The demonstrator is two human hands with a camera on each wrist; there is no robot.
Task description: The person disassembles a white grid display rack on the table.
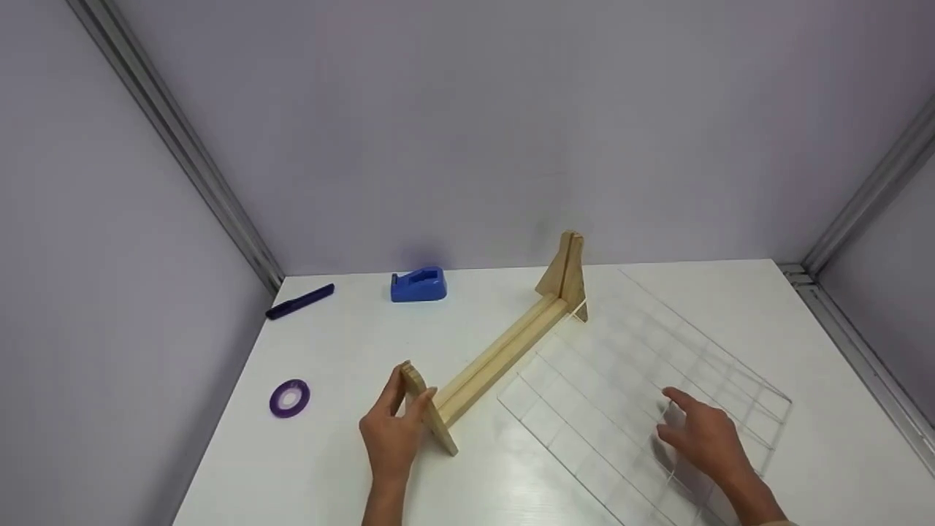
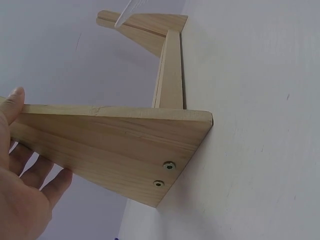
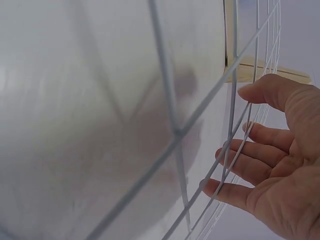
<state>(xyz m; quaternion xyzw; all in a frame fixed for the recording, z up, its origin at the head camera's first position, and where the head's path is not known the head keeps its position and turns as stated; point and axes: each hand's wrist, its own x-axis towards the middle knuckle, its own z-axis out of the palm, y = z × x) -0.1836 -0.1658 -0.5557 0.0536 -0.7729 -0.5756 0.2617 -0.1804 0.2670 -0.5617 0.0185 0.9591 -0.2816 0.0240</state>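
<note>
A wooden stand point(image 1: 504, 358) with a long grooved base and an upright board at each end lies diagonally on the table. My left hand point(image 1: 391, 442) grips the upper part of its near end board point(image 2: 115, 145), thumb on one face and fingers on the other. Two bolt heads point(image 2: 169, 165) show low on that board. My right hand point(image 1: 705, 442) holds a white wire grid panel point(image 1: 548, 447) by its wires, thumb and fingers on the mesh. The panel slants over the table to the right of the stand, and a corner of it overlaps the far end board point(image 1: 564, 267) in the head view.
A blue tape dispenser point(image 1: 418, 286) stands near the back wall. At the back left lies a dark, slim knife-like object point(image 1: 300, 302). A purple tape roll point(image 1: 276, 400) is on the left side of the white table point(image 1: 329, 351). Walls enclose the back and sides.
</note>
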